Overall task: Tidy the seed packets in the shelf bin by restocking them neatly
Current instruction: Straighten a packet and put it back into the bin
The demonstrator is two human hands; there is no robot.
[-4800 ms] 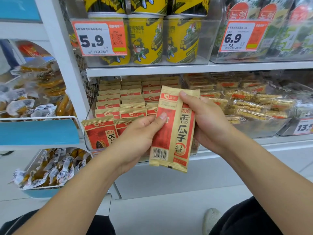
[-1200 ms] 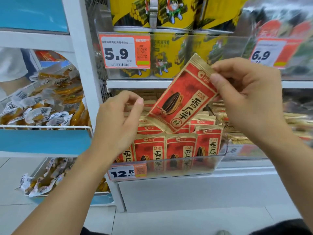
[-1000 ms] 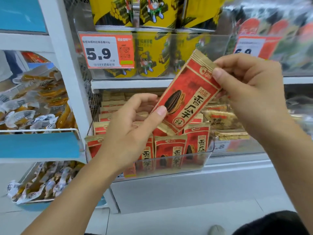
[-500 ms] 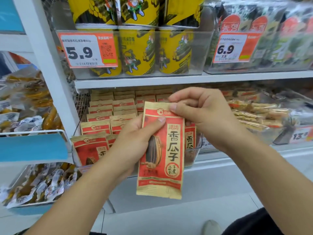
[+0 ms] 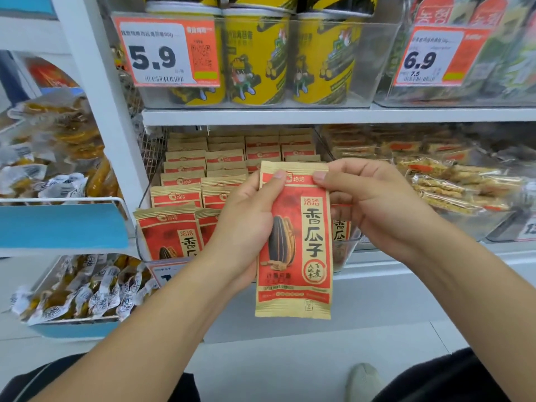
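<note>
A red and tan seed packet (image 5: 301, 256) hangs upright in front of the shelf, face toward me. My left hand (image 5: 246, 224) grips its left edge, thumb on the top strip. My right hand (image 5: 374, 204) pinches the top right corner. Behind them stands the clear shelf bin (image 5: 346, 253), filled with several rows of the same seed packets (image 5: 171, 233) standing upright; my hands hide its middle.
Yellow snack cups (image 5: 255, 59) fill a clear bin on the shelf above, with price tags 5.9 (image 5: 166, 52) and 6.9 (image 5: 435, 58). Wrapped bars (image 5: 452, 187) lie in the bin to the right. Blue-fronted wire baskets (image 5: 61, 224) of wrapped snacks hang at left.
The packet has swung from tilted and raised near the upper shelf to upright and lower in front of the bin. My left hand, free before, now grips its left edge.
</note>
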